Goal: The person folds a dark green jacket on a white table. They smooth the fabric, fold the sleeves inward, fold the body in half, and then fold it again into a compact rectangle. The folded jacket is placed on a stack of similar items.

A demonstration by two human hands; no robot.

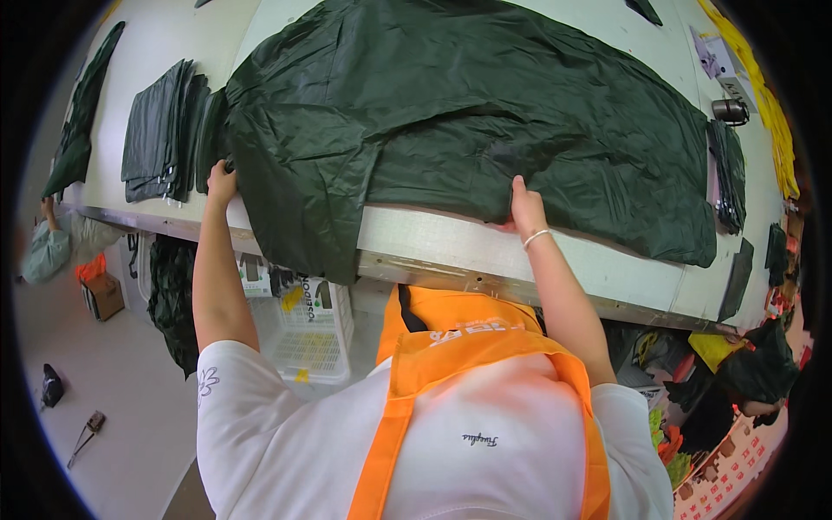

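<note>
Dark green garment (pixel 485 130) (spread on white table (pixel 433 238)), left hand (pixel 221 184) and right hand (pixel 525 208) each gripping its near edge

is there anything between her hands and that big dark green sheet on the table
Nothing visible. The left hand grips the dark green garment at its left edge, and the right hand presses on its near edge above the table rim. Both touch it directly.

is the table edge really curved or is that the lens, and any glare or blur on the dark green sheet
Head view: the table edge bends from fisheye distortion, with black corners round the picture. The dark green sheet shows soft sheen on its creases, no harsh glare. Left hand and right hand look sharp.
</note>
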